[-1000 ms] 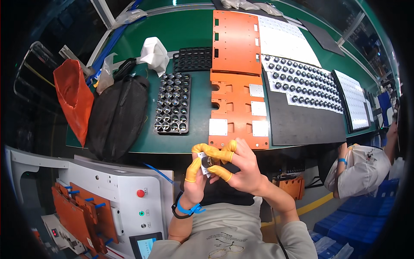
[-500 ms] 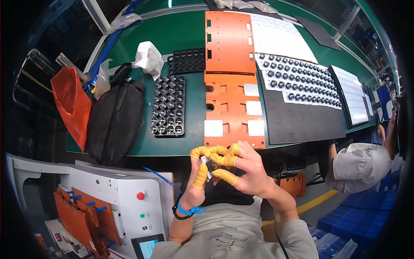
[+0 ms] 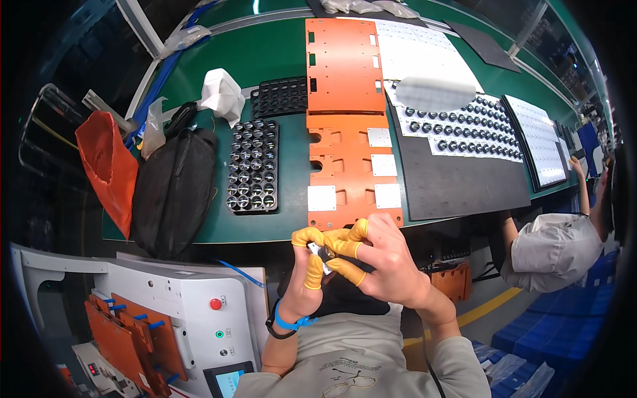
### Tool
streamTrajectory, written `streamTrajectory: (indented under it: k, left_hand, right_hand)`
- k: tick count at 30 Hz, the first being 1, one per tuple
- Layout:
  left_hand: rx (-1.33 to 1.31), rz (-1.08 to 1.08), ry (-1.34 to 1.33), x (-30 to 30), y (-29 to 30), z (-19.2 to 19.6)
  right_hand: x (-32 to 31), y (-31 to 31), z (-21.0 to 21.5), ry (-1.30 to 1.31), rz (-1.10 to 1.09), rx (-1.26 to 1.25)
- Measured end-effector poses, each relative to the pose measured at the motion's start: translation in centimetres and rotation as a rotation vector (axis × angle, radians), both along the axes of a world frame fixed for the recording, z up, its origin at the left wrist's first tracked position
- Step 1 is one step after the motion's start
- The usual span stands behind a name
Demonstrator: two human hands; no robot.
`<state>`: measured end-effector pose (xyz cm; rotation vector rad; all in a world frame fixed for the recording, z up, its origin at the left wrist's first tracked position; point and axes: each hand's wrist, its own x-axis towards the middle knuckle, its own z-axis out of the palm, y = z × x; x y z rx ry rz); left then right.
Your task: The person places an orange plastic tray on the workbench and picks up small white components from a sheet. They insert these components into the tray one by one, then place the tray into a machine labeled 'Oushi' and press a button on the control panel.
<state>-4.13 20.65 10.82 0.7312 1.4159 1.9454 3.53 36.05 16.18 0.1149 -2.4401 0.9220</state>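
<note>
Just in front of the table's near edge, my left hand (image 3: 309,262) pinches a small white plate (image 3: 315,250) by its edge. A dark round part (image 3: 326,254), resembling a lens, sits against the plate. My right hand (image 3: 375,259) closes thumb and fingers around this dark part from the other side. Yellow finger covers sit on several fingertips of both hands, and they hide much of the piece. Past my hands lies an orange fixture plate (image 3: 355,212) bearing white square plates (image 3: 321,198). To its left stands a black tray (image 3: 277,205) filled with shiny round lenses (image 3: 256,164).
White sheets with rows of black lens pieces (image 3: 458,126) lie on a dark board (image 3: 458,189) at right; a blurred pale oval (image 3: 438,94) covers some. A black bag (image 3: 176,189) and orange pouch (image 3: 106,166) sit left. A white machine (image 3: 192,312) stands lower left; a co-worker's sleeve (image 3: 551,249) shows right.
My hands keep their grip on the piece, with little finger movement. The table scene has shifted slightly left in view. A blurred pale oval has appeared over the lens sheets; a co-worker's arm reaches forward.
</note>
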Motion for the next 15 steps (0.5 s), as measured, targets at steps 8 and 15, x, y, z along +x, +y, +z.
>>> streamTrajectory:
  k: [8, 15]
  left_hand:
    - [0.069, 0.029, -0.378, 0.4, 0.4, -0.6]
    - [0.131, -0.175, -0.409, 0.9, 0.4, -0.6]
  right_hand:
    - [0.0, -0.9, 0.1, -0.033, -0.011, 0.036]
    - [0.2, -0.1, -1.4, 0.144, -0.114, 0.238]
